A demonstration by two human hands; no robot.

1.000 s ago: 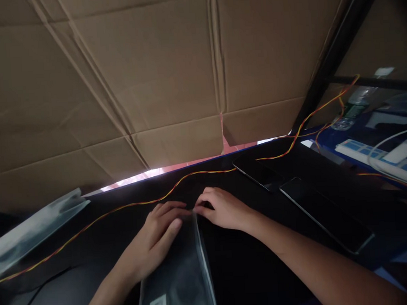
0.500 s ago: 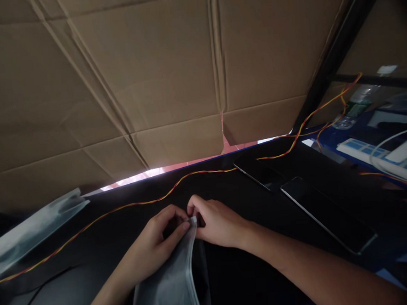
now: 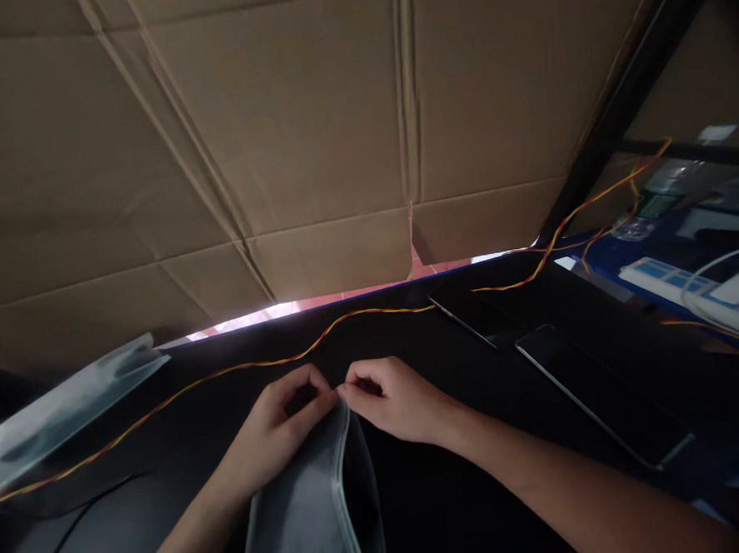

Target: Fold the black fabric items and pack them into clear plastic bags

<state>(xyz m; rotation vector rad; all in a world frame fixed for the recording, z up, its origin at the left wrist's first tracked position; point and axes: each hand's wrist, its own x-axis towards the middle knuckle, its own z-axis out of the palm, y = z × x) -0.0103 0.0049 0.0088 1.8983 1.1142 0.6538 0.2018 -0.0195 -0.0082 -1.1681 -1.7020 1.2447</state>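
Observation:
A translucent grey zip bag (image 3: 302, 506) hangs from my fingers toward the bottom edge, its mouth gaping on the right side. My left hand (image 3: 291, 419) pinches the far end of the bag's zip strip between thumb and forefinger. Touching it at the same corner, my right hand (image 3: 393, 400) also closes thumb and forefinger on the zip end. The fingertips cover whatever lies right at that corner.
Two dark phones, one near the cable (image 3: 472, 314) and a larger one (image 3: 605, 395), lie on the black tabletop (image 3: 228, 419). Another plastic bag (image 3: 71, 411) is at left. A red-yellow twisted cable (image 3: 353, 313) crosses behind. Cardboard (image 3: 309, 105) stands at the back; a power strip (image 3: 689, 290) and bottle (image 3: 653, 197) sit right.
The pale slider seen between my fingers is now covered. My right hand's fingers have closed into a pinch at the zip end, and the view has shifted slightly left.

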